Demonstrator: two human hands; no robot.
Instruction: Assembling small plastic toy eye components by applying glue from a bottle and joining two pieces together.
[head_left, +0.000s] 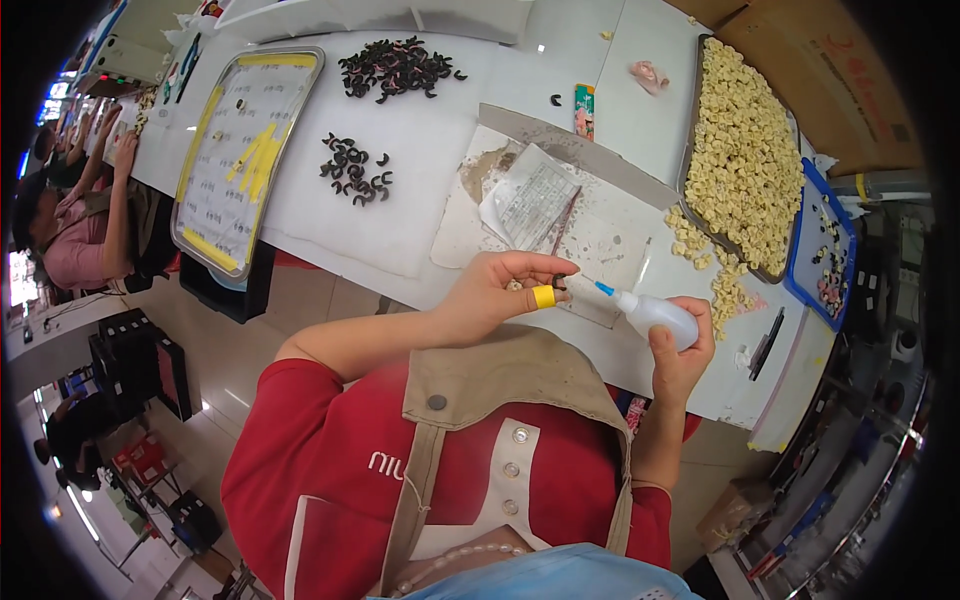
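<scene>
My left hand (488, 290), a yellow band around its thumb, pinches a small dark curved piece (560, 282) between thumb and fingertips. In my right hand (684, 350) is a white squeeze bottle (660, 318), tilted so that its blue needle tip (604, 288) points at the dark piece. A small gap seems to separate the two. Below both hands lies a stained white board (612, 258) with a paper slip (540, 200) on it. Two piles of black curved pieces, a larger pile (398, 68) and a smaller pile (352, 168), lie to the far left.
At the right, a dark tray (690, 165) is heaped with cream-coloured pieces, some spilled beside it. A blue tray (845, 292) and a black pen (768, 342) lie nearby. Leftward is a yellow-taped tray (205, 165); a co-worker (85, 235) sits beyond. A cardboard box (850, 85) stands far right.
</scene>
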